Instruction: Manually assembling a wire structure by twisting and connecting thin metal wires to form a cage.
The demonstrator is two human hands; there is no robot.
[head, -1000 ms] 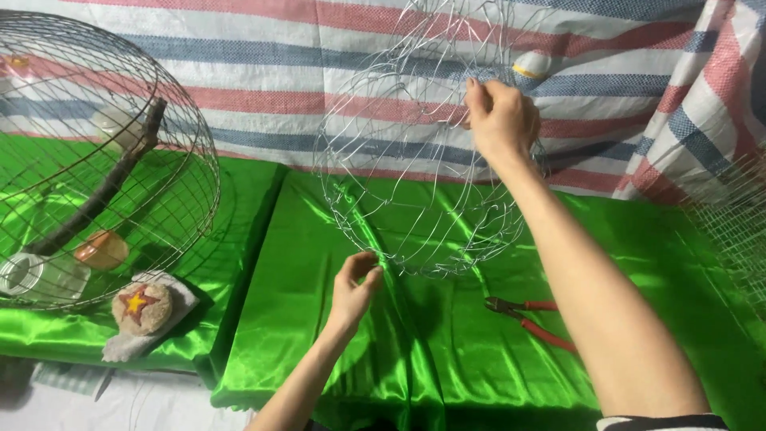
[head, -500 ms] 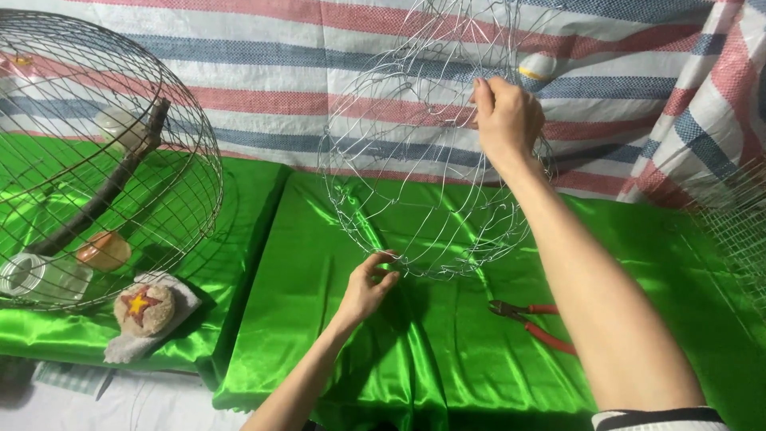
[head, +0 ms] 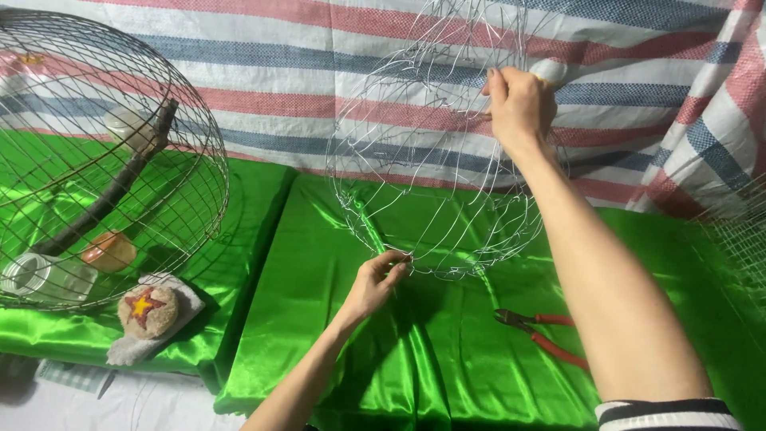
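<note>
Over green cloth [head: 447,359], hands unmoved on wire frame [head: 431,160]

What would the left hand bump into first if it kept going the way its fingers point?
The left hand already pinches the lower rim of the wire frame; going up and right, it would probably meet more of that frame's wires, though depth is unclear.

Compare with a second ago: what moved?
The left hand slid right along the bottom rim of the wire frame and still pinches it. The right hand keeps gripping the frame's upper part. Pliers and finished cage unmoved.
</note>
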